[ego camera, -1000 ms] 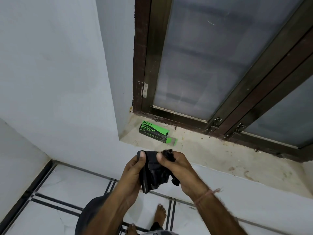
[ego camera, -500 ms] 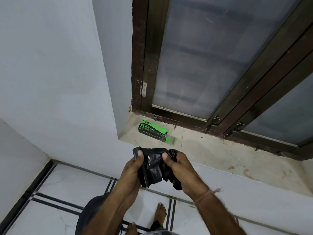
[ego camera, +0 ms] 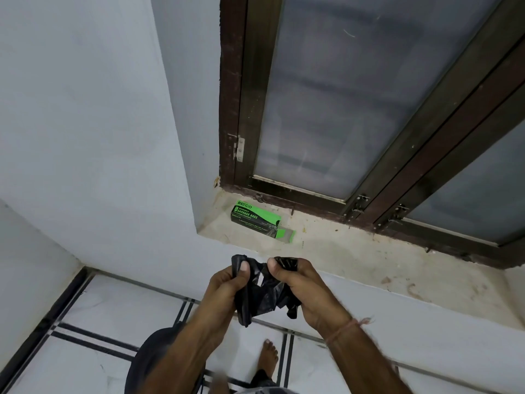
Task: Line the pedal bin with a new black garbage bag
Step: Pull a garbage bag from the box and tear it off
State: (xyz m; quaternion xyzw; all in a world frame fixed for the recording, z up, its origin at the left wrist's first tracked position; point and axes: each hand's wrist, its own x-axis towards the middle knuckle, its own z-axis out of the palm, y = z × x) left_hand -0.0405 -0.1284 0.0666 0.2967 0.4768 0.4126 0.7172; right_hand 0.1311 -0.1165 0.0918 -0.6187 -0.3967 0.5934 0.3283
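The left hand and the right hand each pinched the crumpled black garbage bag. The thumbs pressed on top and the other fingers curled underneath, so the fingers of both hands were clamped on the plastic with only a short bunched span between them. The grips sat at the upper edge of the wad and the rest hung in folds below the fingers. That suggested the person was hunting for the mouth of the bag: thin film clings to itself, and two close pinches drawn apart looked like the sensible way to part its layers. The bag was held in the air in front of the body, touching nothing but the fingers. Beyond the fingers, on the window sill, lay the green box of garbage bags with its end flap open, probably the source of the bag and set within easy reach. Below and to the left of the fingers, partly hidden by the left forearm, stood what might have been the pedal bin, a dark rounded shape on the tiled floor; too little showed to be sure. A bare foot rested below the right fingers. The lining seemed barely begun, since the bag was not yet opened out.
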